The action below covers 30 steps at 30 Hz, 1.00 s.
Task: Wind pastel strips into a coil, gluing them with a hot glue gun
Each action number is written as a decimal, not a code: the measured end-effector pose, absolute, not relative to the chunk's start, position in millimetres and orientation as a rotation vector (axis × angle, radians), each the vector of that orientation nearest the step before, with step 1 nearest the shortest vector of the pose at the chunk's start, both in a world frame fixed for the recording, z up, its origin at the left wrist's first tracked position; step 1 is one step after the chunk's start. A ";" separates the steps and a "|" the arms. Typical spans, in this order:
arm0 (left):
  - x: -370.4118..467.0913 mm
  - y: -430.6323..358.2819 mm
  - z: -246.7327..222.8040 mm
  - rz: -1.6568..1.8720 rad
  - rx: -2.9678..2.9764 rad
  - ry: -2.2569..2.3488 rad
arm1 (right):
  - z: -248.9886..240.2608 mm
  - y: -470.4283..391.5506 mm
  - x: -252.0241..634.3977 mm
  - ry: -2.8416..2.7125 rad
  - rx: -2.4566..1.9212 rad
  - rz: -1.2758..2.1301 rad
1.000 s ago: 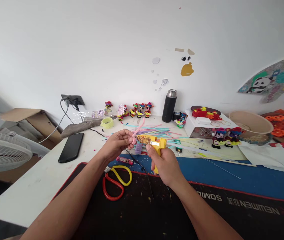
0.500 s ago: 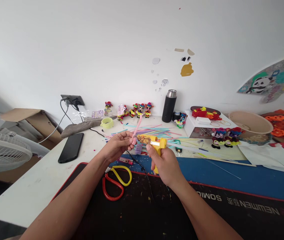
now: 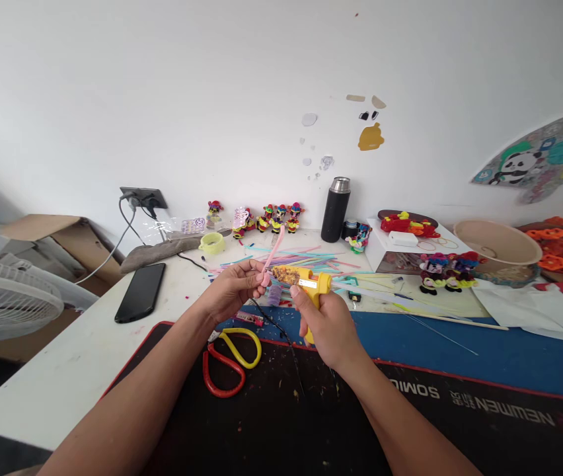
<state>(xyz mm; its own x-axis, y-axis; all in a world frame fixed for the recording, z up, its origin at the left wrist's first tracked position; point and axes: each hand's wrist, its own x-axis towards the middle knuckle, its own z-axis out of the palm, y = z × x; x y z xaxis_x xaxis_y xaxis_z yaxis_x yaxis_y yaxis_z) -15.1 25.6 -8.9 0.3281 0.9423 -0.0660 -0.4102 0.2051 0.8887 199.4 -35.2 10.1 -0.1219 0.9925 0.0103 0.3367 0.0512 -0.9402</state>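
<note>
Head view: my left hand (image 3: 234, 288) pinches the strip (image 3: 274, 250), now steeper yet still beside the gun (image 3: 320, 284) my right hand (image 3: 330, 325) grips.

One left hand (image 3: 234, 291) and one right hand (image 3: 331, 327) make two hands. There is one glue gun (image 3: 318, 284), one held stem (image 3: 274, 250), one pair of scissors (image 3: 232, 351), one phone (image 3: 140, 293), one fan (image 3: 8, 301), one tape roll (image 3: 212, 244), one flask (image 3: 336, 215), one basin (image 3: 509, 251) and two plugs (image 3: 150, 202). Dolls (image 3: 280, 218) come to at least eight; loose stems (image 3: 306, 256) on the one counter (image 3: 53, 370) overlap too much to count.
</note>
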 end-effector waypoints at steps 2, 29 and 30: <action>-15.3 25.6 -8.7 1.066 0.910 0.718 | 9.2 -34.9 199.6 -1.563 -1.378 1.095; -14.2 23.9 -5.6 1.103 0.866 0.719 | 10.2 -36.7 198.7 -1.593 -1.378 1.057; -14.0 23.9 -5.5 1.101 0.865 0.717 | 10.3 -36.6 198.8 -1.593 -1.377 1.055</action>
